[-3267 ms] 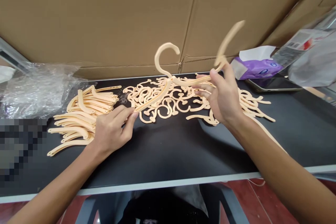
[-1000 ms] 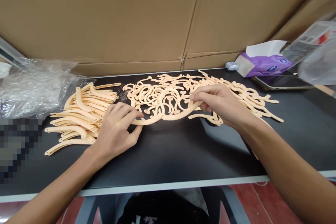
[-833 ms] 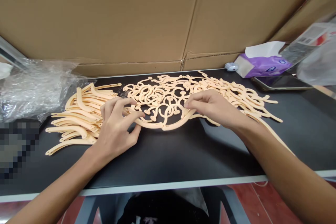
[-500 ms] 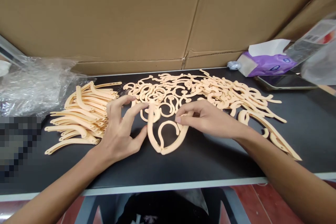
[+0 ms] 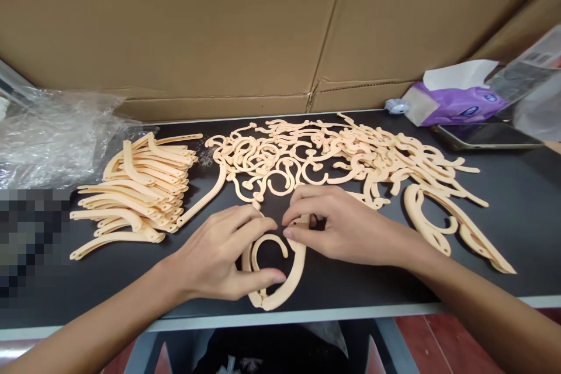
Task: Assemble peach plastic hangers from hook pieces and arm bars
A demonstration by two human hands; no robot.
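A cream plastic folding clothes hanger, its two curved arms meeting at the bottom with a hook between them, is between my hands near the table's front edge. My left hand wraps around its left arm, thumb reaching across toward the hook. At the top of the other arm, my right hand pinches the end between thumb and fingers; part of that end is hidden. Beyond both hands lies a pile of loose cream hooks. One single hanger arm rests just past my left hand.
Stacked hanger arms are on the left, beside crumpled clear plastic. To the right lie folded hanger pieces. A purple tissue pack and a flat dark device sit at the back right. Cardboard stands behind the table.
The hanger has come closer to the table's front edge. My left hand moved down and right from spread fingers onto its left arm. My right hand moved nearer too, still gripping the other arm.
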